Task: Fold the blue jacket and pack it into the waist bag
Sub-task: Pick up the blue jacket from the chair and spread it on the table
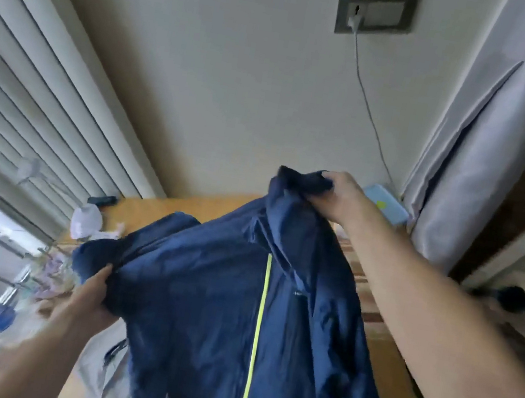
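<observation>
The thin dark blue nylon jacket [237, 299], with a bright yellow-green zip line running down its front, is held up in the air, spread open at full length above the pale wooden table top [161, 213], and it fills most of the middle and lower part of the view. No fold has yet been made in it: the cloth hangs loose and creased, so the task is judged to be at its very beginning, with the whole folding and the packing still left to do. Behind the jacket, a grey wall socket plate [377, 11] with a white plug and a thin cable running down is seen high on the wall. Beyond the jacket's upper right corner, a light blue flat box-like object [388, 206] rests at the wall's foot. The jacket's upper right shoulder is bunched and clenched in the right hand [337, 197], raised high. The jacket's left shoulder, lower and nearer the camera, is pinched in the closed left hand [92, 295]. Below the jacket's left edge, a grey fabric item with a dark strap [107, 367] is partly seen; whether it is the waist bag cannot be told, since most of it is hidden and blurred.
</observation>
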